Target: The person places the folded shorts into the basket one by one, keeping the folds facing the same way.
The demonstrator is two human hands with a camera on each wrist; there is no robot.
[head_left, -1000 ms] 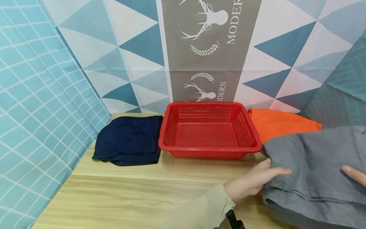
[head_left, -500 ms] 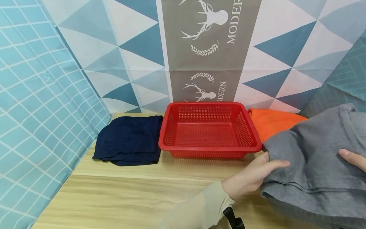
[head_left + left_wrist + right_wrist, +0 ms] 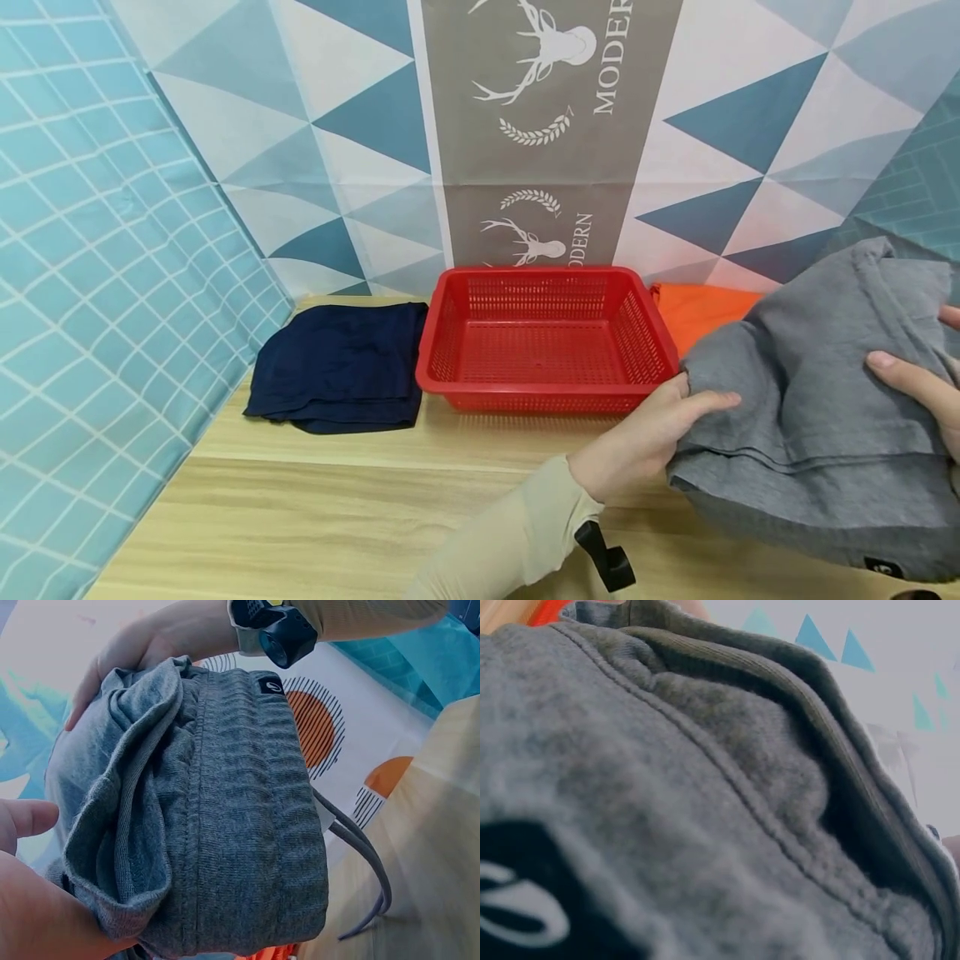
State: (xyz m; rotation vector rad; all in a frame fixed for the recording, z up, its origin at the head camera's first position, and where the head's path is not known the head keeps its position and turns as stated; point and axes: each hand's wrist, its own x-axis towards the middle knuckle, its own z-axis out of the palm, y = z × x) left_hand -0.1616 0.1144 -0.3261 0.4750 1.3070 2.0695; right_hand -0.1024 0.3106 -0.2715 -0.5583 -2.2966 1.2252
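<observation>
Folded grey drawstring pants [image 3: 817, 400] are held up between both hands at the right of the head view. My left hand [image 3: 645, 429] grips their left edge, thumb on top and the other fingers hidden behind the cloth. At the opposite side my right hand [image 3: 922, 387] holds them, partly cut off by the frame, its thumb lying over the fabric. The left wrist view shows the ribbed waistband [image 3: 247, 817], a pocket opening [image 3: 124, 832] and a hanging drawstring [image 3: 371, 862]. Close grey cloth [image 3: 675, 787] with a dark logo label [image 3: 532, 900] fills most of the right wrist view.
A red perforated basket [image 3: 551, 390] stands at the back middle of the wood-grain table [image 3: 322, 517]. Folded navy cloth [image 3: 337, 367] lies to its left. To its right, orange cloth [image 3: 697, 312] is partly covered by the pants in this view. Patterned sheets [image 3: 360, 125] hang behind.
Both hands have raised the pants and shifted them slightly left, with the right side tilting up more. A black label at the lower edge has come into view. Basket and navy cloth stay put.
</observation>
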